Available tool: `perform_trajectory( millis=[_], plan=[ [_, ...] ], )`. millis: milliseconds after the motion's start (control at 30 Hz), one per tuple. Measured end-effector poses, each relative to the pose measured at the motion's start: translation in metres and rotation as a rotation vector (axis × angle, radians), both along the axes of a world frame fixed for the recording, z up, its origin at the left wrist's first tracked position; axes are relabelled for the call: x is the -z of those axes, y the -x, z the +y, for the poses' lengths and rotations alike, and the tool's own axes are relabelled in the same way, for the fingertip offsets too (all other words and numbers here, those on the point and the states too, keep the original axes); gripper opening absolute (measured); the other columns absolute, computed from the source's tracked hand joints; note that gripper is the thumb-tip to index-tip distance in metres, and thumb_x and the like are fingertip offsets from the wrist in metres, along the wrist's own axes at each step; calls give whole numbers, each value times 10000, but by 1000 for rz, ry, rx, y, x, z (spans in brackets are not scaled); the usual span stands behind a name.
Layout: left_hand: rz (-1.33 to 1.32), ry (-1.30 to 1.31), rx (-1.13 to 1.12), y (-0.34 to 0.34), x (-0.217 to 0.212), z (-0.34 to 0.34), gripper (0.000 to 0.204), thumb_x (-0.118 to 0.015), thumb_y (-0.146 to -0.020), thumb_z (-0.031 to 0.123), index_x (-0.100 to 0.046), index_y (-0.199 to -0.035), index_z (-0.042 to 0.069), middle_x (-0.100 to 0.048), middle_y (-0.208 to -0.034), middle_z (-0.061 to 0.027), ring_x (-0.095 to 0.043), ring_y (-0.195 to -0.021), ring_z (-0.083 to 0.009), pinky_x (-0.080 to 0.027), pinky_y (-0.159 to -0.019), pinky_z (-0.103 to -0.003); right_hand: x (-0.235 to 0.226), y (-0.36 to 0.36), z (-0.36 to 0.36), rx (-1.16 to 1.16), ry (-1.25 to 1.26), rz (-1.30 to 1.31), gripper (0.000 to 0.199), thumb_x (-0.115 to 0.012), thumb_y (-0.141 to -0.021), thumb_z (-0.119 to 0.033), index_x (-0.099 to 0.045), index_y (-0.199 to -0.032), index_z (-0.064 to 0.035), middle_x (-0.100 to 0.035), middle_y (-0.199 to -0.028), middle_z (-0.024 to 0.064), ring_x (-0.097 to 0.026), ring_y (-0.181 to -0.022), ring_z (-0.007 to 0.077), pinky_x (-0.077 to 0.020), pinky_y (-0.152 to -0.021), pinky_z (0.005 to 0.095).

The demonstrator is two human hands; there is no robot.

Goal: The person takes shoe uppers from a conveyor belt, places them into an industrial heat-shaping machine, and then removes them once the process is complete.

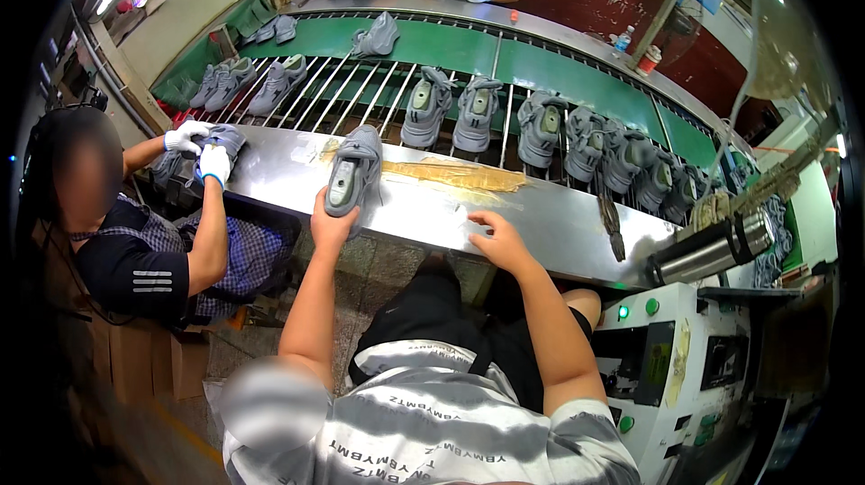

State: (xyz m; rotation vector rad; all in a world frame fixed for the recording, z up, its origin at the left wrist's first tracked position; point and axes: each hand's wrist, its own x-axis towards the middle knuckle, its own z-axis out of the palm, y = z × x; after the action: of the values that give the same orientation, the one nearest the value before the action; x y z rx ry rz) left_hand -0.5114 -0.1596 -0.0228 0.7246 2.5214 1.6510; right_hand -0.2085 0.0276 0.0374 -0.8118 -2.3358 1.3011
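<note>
A grey lace-up sneaker (pixel 359 160) is in my left hand (pixel 332 225), which grips it by the heel end. Its toe points away from me, and it is held at the metal ledge (pixel 419 219). My right hand (pixel 498 240) is over the ledge's near edge, fingers loosely curled and apart, with no shoe in it. Close to those fingertips is a small whitish scrap (pixel 461 216), and I cannot tell whether they touch it. Beyond the ledge, several similar grey sneakers (pixel 478 115) stand on the roller rack.
At left, a co-worker's white-gloved hands (pixel 214 162) handle another grey shoe. Brown tape (pixel 455 176) covers part of the ledge. A steel flask (pixel 712 249) lies at right above a white control box (pixel 662 354). Two people stand across the green conveyor (pixel 559 70).
</note>
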Motion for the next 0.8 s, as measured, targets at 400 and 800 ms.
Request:
perform_trajectory(
  millis=[400,800],
  plan=[
    [0,-179,-87,94,20,181,687,-800,-609,242,-522,-1216,79,-619,-1108,-151,-600,-1028,-294,-460,-883,-383,86,-37,192,344,-440,-180,288,-654,-709,-163,-636,-979,-63,-605,-837,81,-589,-770,252,-485,-702,366],
    [-44,-19,112,182,48,283,686,-828,-626,134,-478,-1203,10,-560,-1118,-144,-560,-1043,-254,-438,-915,-362,102,-6,220,505,-526,-243,166,-646,-659,-66,-581,-811,-48,-466,-618,51,-501,-563,249,-421,-527,366]
  ],
)
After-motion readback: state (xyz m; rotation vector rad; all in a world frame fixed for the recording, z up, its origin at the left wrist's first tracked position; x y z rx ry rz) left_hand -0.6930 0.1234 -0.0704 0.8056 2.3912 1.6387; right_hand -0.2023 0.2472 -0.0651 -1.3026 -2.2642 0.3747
